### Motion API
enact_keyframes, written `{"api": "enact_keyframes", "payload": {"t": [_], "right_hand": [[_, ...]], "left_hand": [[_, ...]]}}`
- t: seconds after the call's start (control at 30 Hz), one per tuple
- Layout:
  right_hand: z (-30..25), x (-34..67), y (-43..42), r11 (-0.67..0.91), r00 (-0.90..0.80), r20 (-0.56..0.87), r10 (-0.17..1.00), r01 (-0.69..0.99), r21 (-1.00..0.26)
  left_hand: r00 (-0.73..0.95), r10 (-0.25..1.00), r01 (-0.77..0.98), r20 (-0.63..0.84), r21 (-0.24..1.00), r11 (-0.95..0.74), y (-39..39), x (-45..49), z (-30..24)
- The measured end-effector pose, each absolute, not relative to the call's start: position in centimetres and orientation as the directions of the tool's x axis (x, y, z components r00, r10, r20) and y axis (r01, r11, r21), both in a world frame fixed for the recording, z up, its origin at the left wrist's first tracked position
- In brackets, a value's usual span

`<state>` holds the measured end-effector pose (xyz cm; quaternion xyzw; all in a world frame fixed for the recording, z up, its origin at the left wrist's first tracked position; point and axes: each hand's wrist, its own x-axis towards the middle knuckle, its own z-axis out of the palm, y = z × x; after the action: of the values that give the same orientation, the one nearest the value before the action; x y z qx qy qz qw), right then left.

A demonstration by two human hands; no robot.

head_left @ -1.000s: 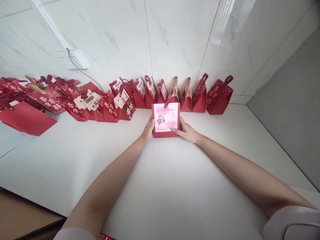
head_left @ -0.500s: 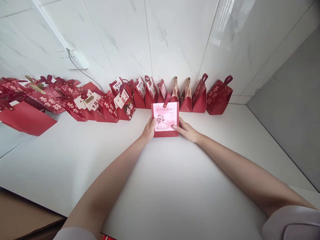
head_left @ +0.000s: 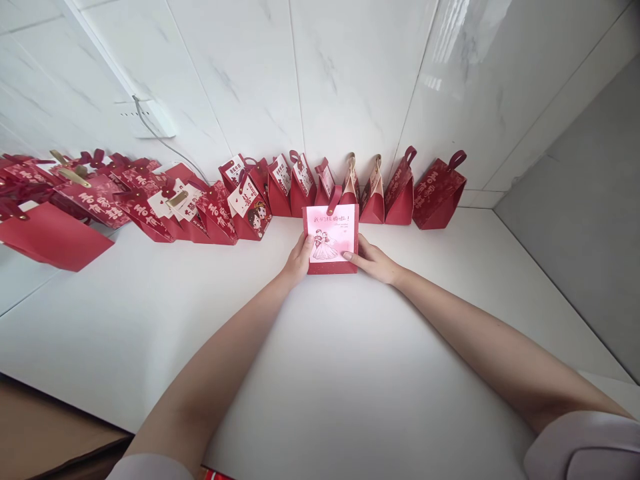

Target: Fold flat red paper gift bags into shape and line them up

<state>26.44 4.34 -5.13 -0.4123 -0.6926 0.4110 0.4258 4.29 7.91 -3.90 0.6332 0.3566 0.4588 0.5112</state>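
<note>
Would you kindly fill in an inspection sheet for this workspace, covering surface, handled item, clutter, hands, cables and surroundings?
Surface: flat white tabletop.
Handled item: pink-fronted red gift box, showing a drawn couple.
Clutter: other red gift boxes along the back, bunched at left.
Hands: left hand and right hand grip the box's opposite sides.
Cables: one grey cable at the wall socket, running down toward the boxes.
Surroundings: marbled white wall tiles; grey panel at right; brown board at lower left.

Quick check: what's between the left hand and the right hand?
The red-and-pink box, strap at its top. The head view shows the left hand and right hand holding it from opposite sides.
</note>
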Motion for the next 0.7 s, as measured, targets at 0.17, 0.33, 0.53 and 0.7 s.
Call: {"api": "enact_keyframes", "payload": {"t": [0.17, 0.33, 0.53, 0.7], "right_hand": [[-5.1, 26.4, 4.3, 0.317, -0.296, 0.248, 0.922, 0.216, -0.923], [-5.0, 26.4, 4.3, 0.319, -0.304, 0.248, 0.92, 0.212, -0.924], [-5.2, 26.8, 4.1, 0.425, -0.421, 0.345, 0.839, 0.113, -0.898], [-5.2, 26.9, 4.0, 0.435, -0.462, 0.369, 0.806, 0.042, -0.899]], "left_hand": [[0.335, 0.915, -0.009, 0.227, 0.971, -0.237, 7.9, 4.3, -3.9], [0.331, 0.917, -0.018, 0.222, 0.973, -0.229, 7.9, 4.4, -3.8], [0.385, 0.92, -0.202, 0.073, 0.979, 0.007, 8.4, 4.4, -3.4], [0.19, 0.982, -0.208, -0.023, 0.976, 0.063, 9.9, 3.9, -3.9]]}}
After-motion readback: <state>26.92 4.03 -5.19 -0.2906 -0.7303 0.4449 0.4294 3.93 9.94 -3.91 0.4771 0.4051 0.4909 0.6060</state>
